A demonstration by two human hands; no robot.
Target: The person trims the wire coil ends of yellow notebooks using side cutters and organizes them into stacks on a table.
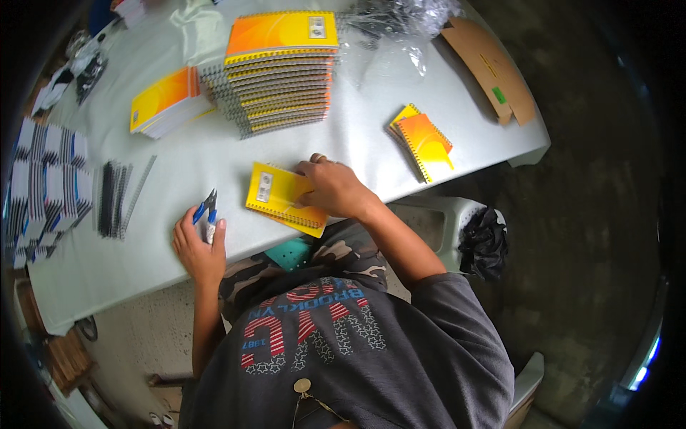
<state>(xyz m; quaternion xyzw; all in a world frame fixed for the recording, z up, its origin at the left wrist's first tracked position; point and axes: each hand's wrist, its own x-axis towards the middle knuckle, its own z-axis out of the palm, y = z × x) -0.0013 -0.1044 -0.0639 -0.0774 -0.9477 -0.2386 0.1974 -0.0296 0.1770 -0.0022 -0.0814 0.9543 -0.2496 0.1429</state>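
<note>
- Yellow spiral notebook lies near the table's front edge, wire side facing the person, with another yellow cover peeking out under its lower right. Using that notebook as the clock centre, 12 being the far side.
- Right hand is on its 3 o'clock end, fingers bent and close together, touching the cover; can't tell if they're pinching it or just pressing.
- Left hand sits at 8 o'clock, fingers curled loosely round blue-handled pliers, thumb a bit apart, black tips aimed roughly at 12.
- Tall stack of spiral notebooks at 12, orange and yellow on top.
- Shorter orange-yellow pile at 10, right next to it.
- Two small notebooks at 2, one overlapping the other.
- Loose wire spirals at 9, then white-and-blue stacks further out.
- Clear plastic wrap up at 1, brown cardboard way out at 2.
- All that's on a white-covered table.
- Off the edge at 3: white plastic seat with a black bag on it.
</note>
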